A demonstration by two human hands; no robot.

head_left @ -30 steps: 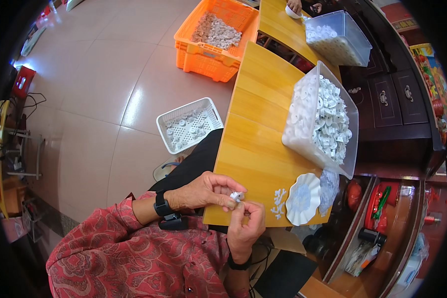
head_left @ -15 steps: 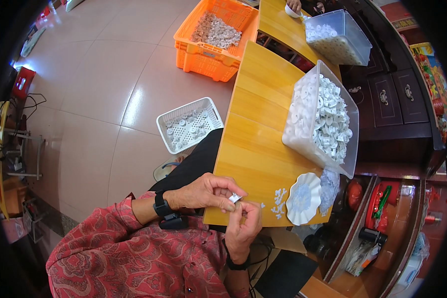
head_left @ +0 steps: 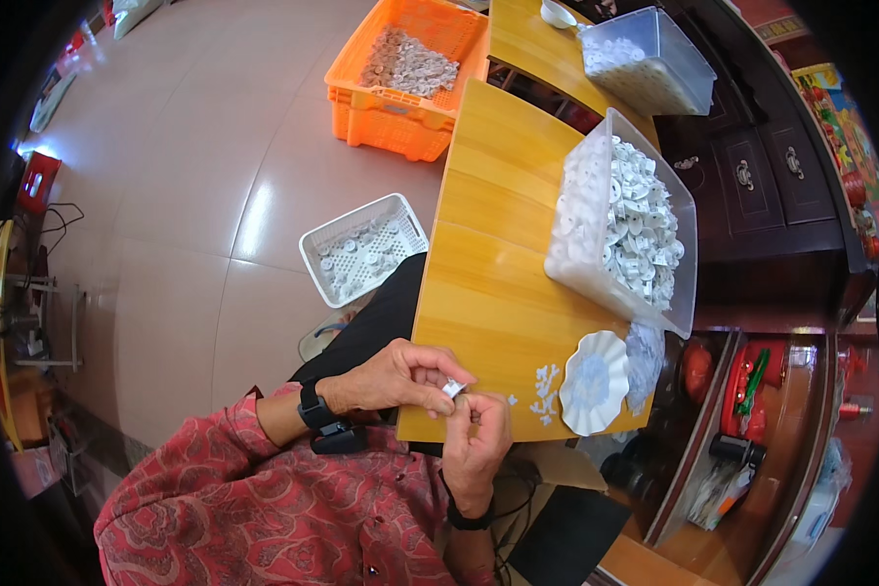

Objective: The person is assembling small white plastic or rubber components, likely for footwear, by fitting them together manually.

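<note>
Over the near edge of the yellow table, my left hand (head_left: 383, 379) pinches a small white plastic part (head_left: 453, 388) between thumb and fingertips. My right hand (head_left: 475, 449) meets it from below right, thumb and forefinger pressed together at the part's edge; whatever those fingertips hold is too small to make out. Just right of my hands, several tiny pale plastic pieces (head_left: 545, 393) lie loose on the wood. A white scalloped dish (head_left: 611, 414) beyond them holds more small translucent pieces, beside a clear plastic bag (head_left: 645, 361).
A clear tub (head_left: 578, 230) heaped with white parts stands on the table (head_left: 498, 234). On the floor to the left sit a white basket (head_left: 314, 256) with some parts and an orange crate (head_left: 391, 127). Another tub (head_left: 689, 83) and a small white bowl (head_left: 558, 14) are at the far end.
The whole view has shifted slightly. My hands stay together around the white part, which is turned a little. The other person's hand at the far bowl has gone out of sight.
</note>
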